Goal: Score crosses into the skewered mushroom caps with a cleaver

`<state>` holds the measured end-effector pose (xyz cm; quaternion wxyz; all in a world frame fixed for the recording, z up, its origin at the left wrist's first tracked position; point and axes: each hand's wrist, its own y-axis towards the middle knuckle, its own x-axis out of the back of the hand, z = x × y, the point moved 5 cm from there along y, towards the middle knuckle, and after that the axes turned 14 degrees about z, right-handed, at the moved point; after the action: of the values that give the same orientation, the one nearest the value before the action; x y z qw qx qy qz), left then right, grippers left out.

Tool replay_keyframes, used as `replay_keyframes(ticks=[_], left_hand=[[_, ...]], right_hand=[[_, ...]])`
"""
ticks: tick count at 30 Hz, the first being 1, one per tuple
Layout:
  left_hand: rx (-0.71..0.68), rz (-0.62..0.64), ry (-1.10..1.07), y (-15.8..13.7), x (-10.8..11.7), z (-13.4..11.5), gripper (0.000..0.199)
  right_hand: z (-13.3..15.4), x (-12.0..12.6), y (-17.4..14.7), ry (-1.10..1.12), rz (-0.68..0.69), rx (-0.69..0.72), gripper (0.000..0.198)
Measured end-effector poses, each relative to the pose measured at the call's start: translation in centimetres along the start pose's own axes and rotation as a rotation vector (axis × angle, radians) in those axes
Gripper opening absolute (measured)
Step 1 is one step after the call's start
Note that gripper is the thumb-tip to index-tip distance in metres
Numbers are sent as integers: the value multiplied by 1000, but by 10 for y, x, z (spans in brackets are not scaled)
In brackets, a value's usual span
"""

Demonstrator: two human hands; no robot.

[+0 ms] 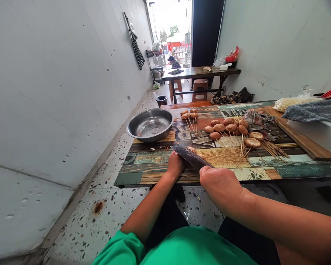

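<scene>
right hand [220, 186] wrapped round the cleaver [191, 157] handle, centre frame | left hand [175, 164] clamped on a mushroom [192, 149] under the blade | tip: curl those fingertips back, slice slow

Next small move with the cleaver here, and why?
Probably press the dark broad-bladed cleaver down through the brown mushroom: the right hand grips its handle, the blade lies across the mushroom, and the left hand sits beside it, seemingly steadying it.
</scene>
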<state>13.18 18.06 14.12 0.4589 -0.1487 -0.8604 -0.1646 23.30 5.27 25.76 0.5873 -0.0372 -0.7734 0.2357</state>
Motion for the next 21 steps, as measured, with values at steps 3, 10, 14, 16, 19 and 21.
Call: replay_keyframes(ticks=[3, 10, 14, 16, 19, 21], left_hand=[[7, 13, -12, 0, -1, 1, 24], [17, 10, -96, 1, -1, 3, 23], [17, -1, -104, -1, 2, 1, 25], [-4, -3, -91, -2, 2, -1, 21], [-67, -29, -93, -2, 3, -4, 12], [-66, -58, -99, -2, 4, -4, 10]], right_hand=[[-2, 1, -5, -9, 0, -14, 30], [1, 0, -4, -1, 17, -41, 26], [3, 8, 4, 22, 19, -10, 25], [-2, 14, 3, 34, 23, 4, 25], [-18, 21, -6, 52, 16, 29, 22], [-35, 22, -16, 63, -24, 1, 19]])
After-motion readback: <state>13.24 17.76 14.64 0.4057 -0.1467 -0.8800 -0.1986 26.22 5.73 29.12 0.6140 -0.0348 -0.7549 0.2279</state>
